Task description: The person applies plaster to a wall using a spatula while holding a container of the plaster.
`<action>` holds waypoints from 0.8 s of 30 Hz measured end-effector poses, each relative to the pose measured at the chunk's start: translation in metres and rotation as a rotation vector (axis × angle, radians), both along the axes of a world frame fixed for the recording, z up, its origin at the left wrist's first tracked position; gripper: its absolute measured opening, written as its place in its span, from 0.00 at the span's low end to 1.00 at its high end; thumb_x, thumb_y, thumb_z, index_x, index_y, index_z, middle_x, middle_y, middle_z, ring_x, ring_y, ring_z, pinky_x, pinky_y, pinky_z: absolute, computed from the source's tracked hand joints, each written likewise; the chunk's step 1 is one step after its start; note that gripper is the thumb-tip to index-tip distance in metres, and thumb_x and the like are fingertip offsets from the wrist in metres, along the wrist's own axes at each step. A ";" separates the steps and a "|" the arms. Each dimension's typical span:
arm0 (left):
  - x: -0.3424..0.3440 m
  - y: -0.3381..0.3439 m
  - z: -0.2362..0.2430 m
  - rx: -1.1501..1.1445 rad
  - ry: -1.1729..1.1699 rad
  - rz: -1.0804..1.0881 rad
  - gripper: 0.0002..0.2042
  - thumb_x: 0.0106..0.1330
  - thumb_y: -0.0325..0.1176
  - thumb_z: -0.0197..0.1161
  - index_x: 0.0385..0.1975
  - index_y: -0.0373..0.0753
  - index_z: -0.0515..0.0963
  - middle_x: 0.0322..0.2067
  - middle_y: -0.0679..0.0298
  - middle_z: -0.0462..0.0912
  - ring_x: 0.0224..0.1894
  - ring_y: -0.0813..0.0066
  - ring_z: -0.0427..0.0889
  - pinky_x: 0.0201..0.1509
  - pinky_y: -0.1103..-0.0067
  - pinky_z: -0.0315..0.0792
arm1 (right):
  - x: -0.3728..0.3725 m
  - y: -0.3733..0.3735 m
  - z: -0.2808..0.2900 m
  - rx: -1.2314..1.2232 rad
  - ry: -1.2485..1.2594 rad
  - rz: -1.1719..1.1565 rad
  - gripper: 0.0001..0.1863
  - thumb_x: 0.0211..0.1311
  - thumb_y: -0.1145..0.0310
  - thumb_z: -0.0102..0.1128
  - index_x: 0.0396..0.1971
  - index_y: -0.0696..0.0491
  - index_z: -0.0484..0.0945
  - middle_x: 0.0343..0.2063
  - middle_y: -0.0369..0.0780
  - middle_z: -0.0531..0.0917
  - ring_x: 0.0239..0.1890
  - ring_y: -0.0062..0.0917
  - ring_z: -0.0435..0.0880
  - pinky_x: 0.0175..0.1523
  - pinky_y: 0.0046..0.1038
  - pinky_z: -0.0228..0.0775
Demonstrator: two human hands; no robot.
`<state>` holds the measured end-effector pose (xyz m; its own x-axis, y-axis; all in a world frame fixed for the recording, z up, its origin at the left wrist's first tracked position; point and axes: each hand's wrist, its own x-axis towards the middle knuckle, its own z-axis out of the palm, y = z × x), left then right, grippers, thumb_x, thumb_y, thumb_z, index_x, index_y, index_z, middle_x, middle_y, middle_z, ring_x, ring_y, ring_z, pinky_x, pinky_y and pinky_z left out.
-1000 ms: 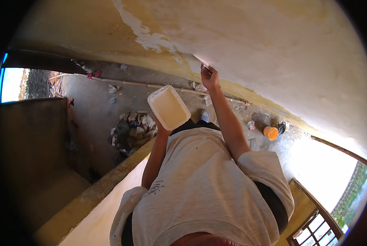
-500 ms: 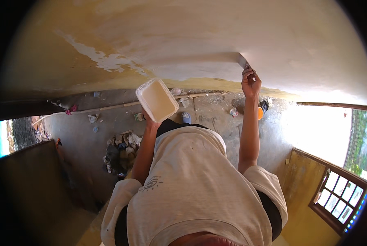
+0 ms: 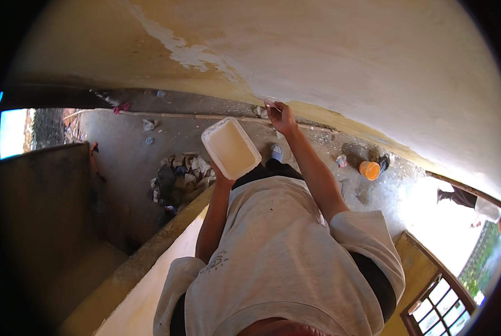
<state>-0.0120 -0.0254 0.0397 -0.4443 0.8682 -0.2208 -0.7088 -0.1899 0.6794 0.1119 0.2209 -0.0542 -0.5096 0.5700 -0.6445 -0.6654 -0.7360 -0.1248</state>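
Note:
A white rectangular tub [image 3: 217, 125] with cream-coloured paste inside is tilted in my left hand [image 3: 221, 176], whose fingers are mostly hidden beneath it. My right hand [image 3: 283, 119] pinches a putty knife [image 3: 269, 103] against the lower part of the wall [image 3: 345, 61], just right of the tub. Only a little of the blade shows. Pale smooth coating covers the wall's right side, while its left is yellowish with a ragged whitish patch [image 3: 192, 55].
On the grey floor lie a heap of rubble and scraps [image 3: 180, 179], a long pole [image 3: 172, 115] along the wall's foot, and an orange bucket [image 3: 369, 170]. A low yellow wall [image 3: 155, 246] is at lower left. Another person [image 3: 463, 197] appears in the bright opening at right.
My right hand has swept the putty knife left and down along the wall, close to the tub. The view has turned, and a person has appeared at the right opening.

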 end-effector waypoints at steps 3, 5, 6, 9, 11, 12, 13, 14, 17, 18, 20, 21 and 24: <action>0.002 -0.021 0.015 -0.109 0.657 0.079 0.32 0.73 0.62 0.41 0.67 0.46 0.64 0.61 0.63 0.74 0.61 0.62 0.76 0.62 0.62 0.74 | -0.055 0.010 -0.035 0.019 0.100 0.067 0.09 0.69 0.75 0.47 0.41 0.66 0.68 0.43 0.51 0.79 0.42 0.37 0.82 0.47 0.27 0.83; -0.007 -0.040 0.006 -0.218 0.830 0.102 0.32 0.73 0.62 0.41 0.68 0.47 0.63 0.62 0.64 0.73 0.61 0.63 0.75 0.62 0.62 0.74 | -0.079 0.024 -0.051 -0.041 0.111 0.011 0.08 0.68 0.76 0.47 0.41 0.67 0.68 0.46 0.54 0.79 0.43 0.38 0.82 0.47 0.27 0.83; -0.011 -0.061 -0.012 -0.140 0.338 0.137 0.33 0.72 0.63 0.40 0.68 0.47 0.62 0.62 0.64 0.72 0.62 0.63 0.75 0.62 0.62 0.74 | -0.087 0.020 -0.049 -0.053 0.120 0.040 0.08 0.68 0.76 0.47 0.41 0.67 0.68 0.46 0.54 0.79 0.43 0.38 0.82 0.47 0.27 0.83; -0.015 -0.081 -0.021 -0.135 0.043 0.171 0.33 0.72 0.64 0.40 0.69 0.48 0.61 0.63 0.65 0.71 0.62 0.64 0.74 0.63 0.62 0.73 | -0.091 0.029 -0.051 -0.067 0.015 -0.153 0.08 0.67 0.77 0.48 0.42 0.66 0.67 0.44 0.53 0.78 0.43 0.41 0.82 0.45 0.29 0.84; -0.018 -0.077 -0.017 -0.222 0.233 0.150 0.34 0.72 0.64 0.39 0.69 0.48 0.61 0.63 0.65 0.71 0.62 0.64 0.74 0.63 0.62 0.73 | -0.083 0.044 -0.051 -0.128 0.078 -0.220 0.07 0.67 0.77 0.49 0.39 0.66 0.68 0.42 0.53 0.79 0.42 0.41 0.82 0.45 0.30 0.84; -0.016 -0.068 -0.002 -0.139 0.243 0.111 0.33 0.72 0.64 0.39 0.69 0.48 0.61 0.62 0.65 0.72 0.62 0.64 0.74 0.63 0.62 0.73 | -0.077 0.048 -0.046 -0.187 0.135 -0.273 0.06 0.66 0.77 0.49 0.36 0.65 0.70 0.39 0.53 0.81 0.40 0.41 0.83 0.45 0.31 0.84; -0.017 -0.059 0.002 -0.093 0.245 0.083 0.33 0.72 0.64 0.39 0.69 0.48 0.62 0.62 0.64 0.72 0.61 0.63 0.75 0.63 0.62 0.73 | -0.068 0.049 -0.042 -0.136 0.132 -0.268 0.08 0.65 0.78 0.50 0.39 0.68 0.71 0.40 0.54 0.80 0.40 0.41 0.83 0.44 0.31 0.83; -0.018 -0.052 0.005 -0.047 0.248 0.055 0.33 0.73 0.64 0.39 0.68 0.47 0.62 0.61 0.64 0.72 0.61 0.63 0.75 0.63 0.62 0.73 | -0.058 0.052 -0.036 -0.128 0.130 -0.277 0.08 0.65 0.78 0.50 0.39 0.68 0.71 0.40 0.54 0.80 0.40 0.41 0.83 0.44 0.31 0.83; -0.027 -0.029 0.005 -0.023 -0.120 0.012 0.33 0.73 0.63 0.39 0.68 0.46 0.61 0.61 0.64 0.73 0.60 0.64 0.76 0.62 0.62 0.74 | -0.009 0.065 -0.012 -0.125 0.248 -0.304 0.13 0.65 0.78 0.48 0.44 0.74 0.70 0.40 0.56 0.80 0.40 0.40 0.83 0.44 0.30 0.83; -0.026 -0.023 0.000 -0.092 0.277 0.005 0.32 0.73 0.62 0.40 0.68 0.45 0.62 0.60 0.63 0.74 0.59 0.63 0.77 0.62 0.62 0.75 | 0.012 0.067 -0.001 -0.089 0.295 -0.320 0.13 0.65 0.78 0.48 0.44 0.75 0.69 0.40 0.56 0.79 0.39 0.38 0.82 0.43 0.27 0.83; -0.031 -0.008 -0.010 -0.137 0.666 -0.023 0.32 0.73 0.61 0.41 0.67 0.44 0.63 0.60 0.63 0.75 0.59 0.63 0.77 0.61 0.62 0.75 | 0.056 0.069 0.022 -0.040 0.332 -0.359 0.13 0.65 0.79 0.47 0.44 0.76 0.68 0.40 0.56 0.77 0.38 0.37 0.81 0.43 0.25 0.83; -0.036 -0.002 -0.021 -0.122 0.156 -0.022 0.31 0.73 0.60 0.42 0.66 0.43 0.65 0.59 0.63 0.75 0.58 0.63 0.78 0.60 0.63 0.76 | 0.078 0.068 0.032 0.010 0.401 -0.385 0.15 0.66 0.78 0.46 0.45 0.77 0.67 0.40 0.56 0.77 0.37 0.36 0.81 0.42 0.24 0.82; -0.033 0.024 -0.034 -0.080 -0.370 -0.093 0.30 0.74 0.58 0.43 0.64 0.42 0.68 0.57 0.62 0.77 0.56 0.63 0.79 0.59 0.64 0.77 | 0.147 0.059 0.061 0.068 0.505 -0.483 0.18 0.68 0.77 0.41 0.47 0.79 0.65 0.41 0.56 0.76 0.37 0.33 0.79 0.42 0.24 0.81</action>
